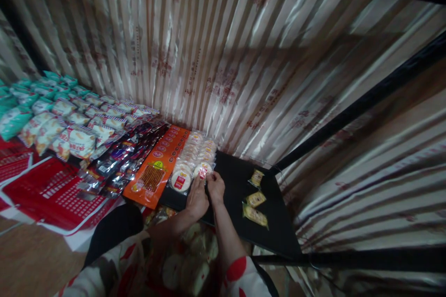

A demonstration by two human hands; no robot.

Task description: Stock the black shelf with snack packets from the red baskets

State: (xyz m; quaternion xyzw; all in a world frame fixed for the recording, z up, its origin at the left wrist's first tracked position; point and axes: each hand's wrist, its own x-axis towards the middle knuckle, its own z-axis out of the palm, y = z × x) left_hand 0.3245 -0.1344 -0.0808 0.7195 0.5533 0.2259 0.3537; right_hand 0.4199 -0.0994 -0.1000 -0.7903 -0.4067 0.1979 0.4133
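Both my hands rest on a black shelf (240,181) at the near end of a row of round white rice-cracker packets (195,153). My left hand (197,199) and my right hand (216,186) pinch together the frontmost packet (203,168) of the right-hand row, fingers closed on its near edge. A second row of round packets (181,178) lies just left of it. My sleeves are white with red dots.
Three small yellow snack packets (256,197) lie on the shelf to the right. Orange packets (156,167), dark foil packets (121,158) and white and teal bags (52,116) line up to the left. Striped curtain cloth hangs behind. A black frame bar (348,116) crosses right.
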